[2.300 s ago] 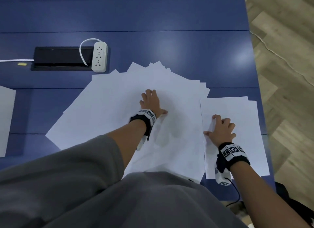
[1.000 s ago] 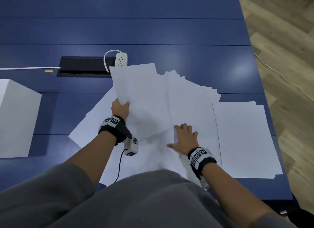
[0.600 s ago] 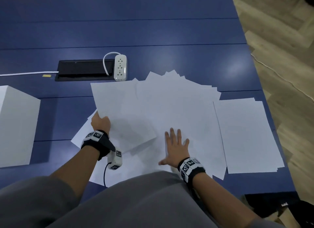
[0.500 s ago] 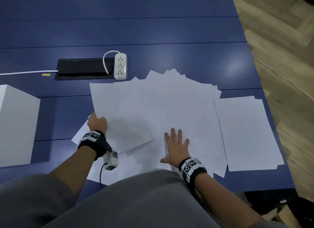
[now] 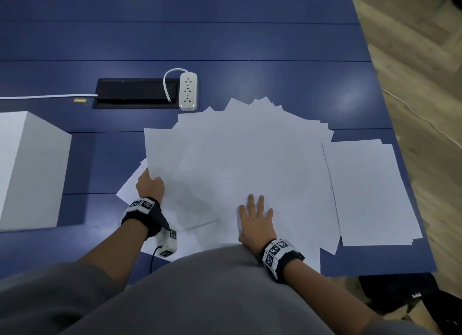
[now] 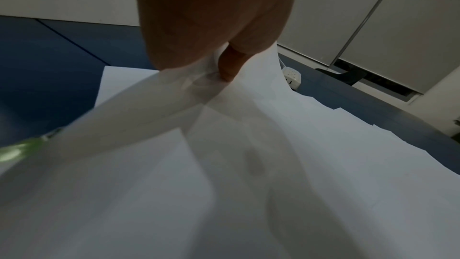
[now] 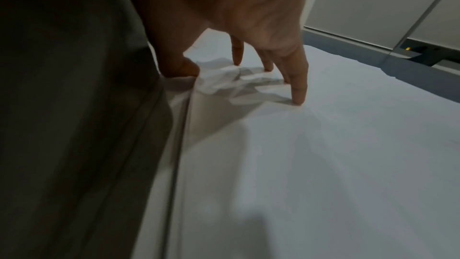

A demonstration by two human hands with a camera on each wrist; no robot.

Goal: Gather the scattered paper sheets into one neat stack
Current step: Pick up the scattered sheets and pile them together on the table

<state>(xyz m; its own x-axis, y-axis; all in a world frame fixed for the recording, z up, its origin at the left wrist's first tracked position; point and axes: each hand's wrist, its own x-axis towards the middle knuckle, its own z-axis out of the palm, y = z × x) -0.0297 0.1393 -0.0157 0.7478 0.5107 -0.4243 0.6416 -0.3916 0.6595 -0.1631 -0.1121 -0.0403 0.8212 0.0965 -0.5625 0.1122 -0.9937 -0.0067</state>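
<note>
A person's left hand pinched the near-left edge of a lifted sheet while the right hand pressed spread fingers on the fanned white paper sheets mid-table; sliding the sheet square over the pinned pile, without creasing, looked the wise course.

left grip pinched shut, thumb under; right grip flat, fingers spread straight

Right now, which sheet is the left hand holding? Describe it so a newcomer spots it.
On the blue table, find the fanned paper pile. Its leftmost top sheet, pinched by the left hand, lifts off the pile.
</note>
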